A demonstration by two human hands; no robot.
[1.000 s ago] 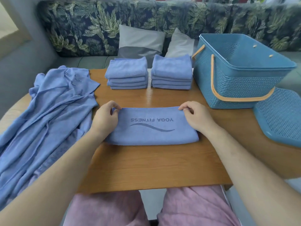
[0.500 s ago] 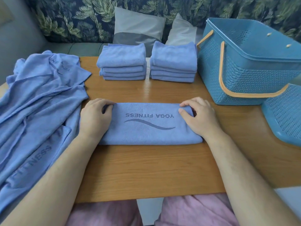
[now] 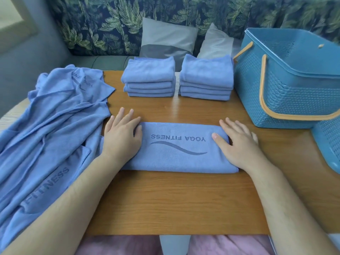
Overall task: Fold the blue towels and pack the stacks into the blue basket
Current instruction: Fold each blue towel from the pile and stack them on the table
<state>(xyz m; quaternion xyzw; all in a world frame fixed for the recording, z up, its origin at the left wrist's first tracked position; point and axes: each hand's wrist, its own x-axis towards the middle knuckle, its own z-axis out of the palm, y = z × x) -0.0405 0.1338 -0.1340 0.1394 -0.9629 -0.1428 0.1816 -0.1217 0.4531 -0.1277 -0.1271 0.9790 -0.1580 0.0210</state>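
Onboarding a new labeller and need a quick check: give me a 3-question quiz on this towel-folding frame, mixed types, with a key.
1. True or false: the left hand and the right hand both rest flat, fingers straight, on the ends of the half-folded towel.
2. The pile of unfolded towels lies:
A) at the left end of the table
B) on the person's lap
C) on the sofa cushions
3. What colour are the handles of the blue basket?

Key: 1 true; 2 A; 3 orange.
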